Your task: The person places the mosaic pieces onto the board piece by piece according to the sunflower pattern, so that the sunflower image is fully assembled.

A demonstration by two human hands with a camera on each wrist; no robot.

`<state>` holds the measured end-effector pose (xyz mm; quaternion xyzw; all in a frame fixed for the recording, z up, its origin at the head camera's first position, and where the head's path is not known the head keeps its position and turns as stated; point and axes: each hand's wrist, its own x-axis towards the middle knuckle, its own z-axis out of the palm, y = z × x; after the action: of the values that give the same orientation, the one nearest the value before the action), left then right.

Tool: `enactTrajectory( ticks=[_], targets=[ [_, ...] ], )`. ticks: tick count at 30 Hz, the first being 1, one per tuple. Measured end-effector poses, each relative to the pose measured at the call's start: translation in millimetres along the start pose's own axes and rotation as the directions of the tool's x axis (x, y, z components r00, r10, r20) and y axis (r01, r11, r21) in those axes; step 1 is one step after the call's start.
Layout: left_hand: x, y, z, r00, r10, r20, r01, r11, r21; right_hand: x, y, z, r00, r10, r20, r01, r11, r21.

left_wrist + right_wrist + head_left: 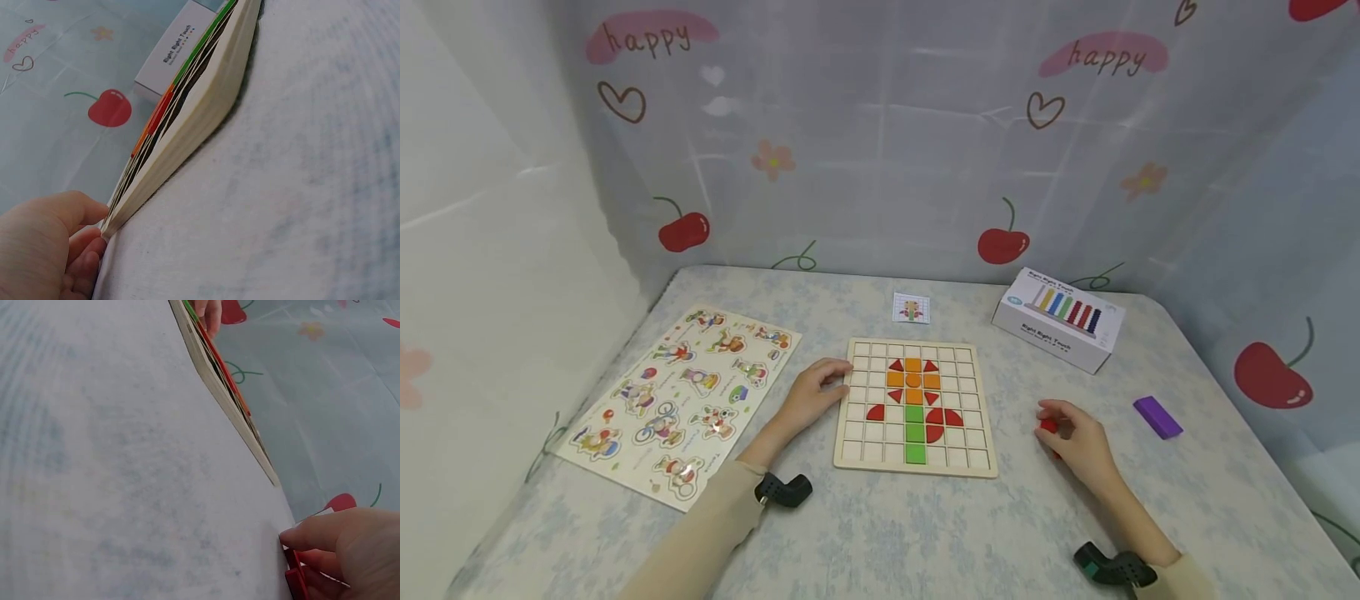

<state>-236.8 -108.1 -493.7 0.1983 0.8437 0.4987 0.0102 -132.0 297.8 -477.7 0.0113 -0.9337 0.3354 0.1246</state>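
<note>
A wooden grid board lies on the table with orange squares, green squares and red triangles and quarter-circles set in it. My left hand rests at the board's left edge, fingertips touching the rim; the left wrist view shows the hand by the frame's corner. To the right of the board, low over the table, my right hand holds red pieces between thumb and fingers. In the right wrist view the red pieces are partly hidden by the fingers.
A small pattern card lies behind the board. At the back right sits a white printed box, with a purple block nearer the right edge. A large picture puzzle board covers the table's left side.
</note>
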Motion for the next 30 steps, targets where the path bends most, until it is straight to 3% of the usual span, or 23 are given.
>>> enactTrajectory(
  ticks=[8, 17, 30],
  targets=[
    [-0.8, 0.3, 0.3, 1.0, -0.024, 0.008, 0.024, 1.0, -0.005, -2.7, 3.9, 0.0, 0.997, -0.075, 0.014, 0.074, 0.997, 0.011],
    [0.0, 1.8, -0.2, 1.0, -0.014, 0.005, 0.014, 1.0, 0.0, -0.5, 3.2, -6.0, 1.0, -0.014, 0.018, 0.013, 0.998, 0.053],
    [0.4, 2.8, -0.3, 1.0, -0.027, 0.006, 0.027, 1.0, -0.002, 1.5, -0.9, -3.5, 1.0, 0.017, 0.017, -0.017, 1.0, -0.011]
  ],
)
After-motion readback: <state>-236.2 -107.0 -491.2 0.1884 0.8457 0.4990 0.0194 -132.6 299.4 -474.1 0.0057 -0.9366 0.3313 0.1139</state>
